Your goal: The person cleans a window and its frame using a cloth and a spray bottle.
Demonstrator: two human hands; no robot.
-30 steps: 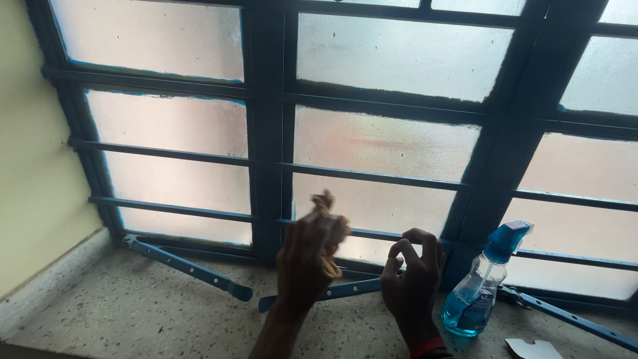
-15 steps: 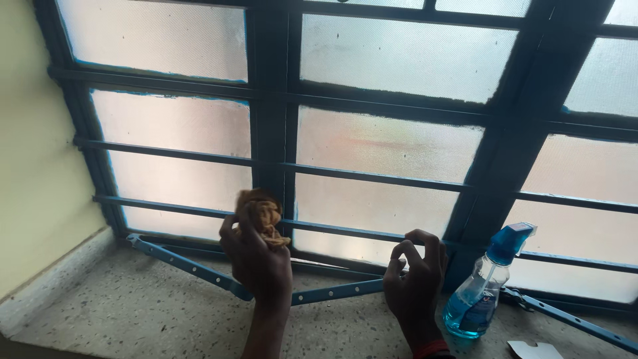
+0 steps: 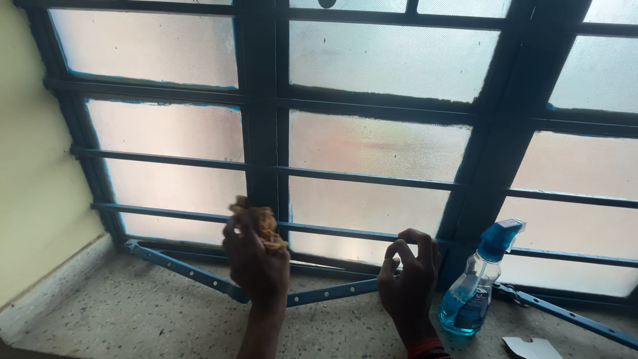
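Filling most of the view, the window has frosted panes set in a dark blue frame, with thin horizontal bars across it. Below it runs the speckled stone sill, where two blue stay arms lie flat, one angled from the left corner, another reaching in from the right. A spray bottle with blue liquid and a blue trigger head stands upright on the sill at the right, close to the frame, with a small white card lying near it.

The left hand is raised in front of the lower panes, fingers closed round a bunched tan cloth, which sits near the upright between the left and middle panes; whether it touches glass or frame cannot be told. The right hand is curled, fingers hooked at the lowest bar, holding nothing else, just left of the bottle.

The step looks like wiping the lower window, and the next stroke calls for pressing the cloth flat to the surface.
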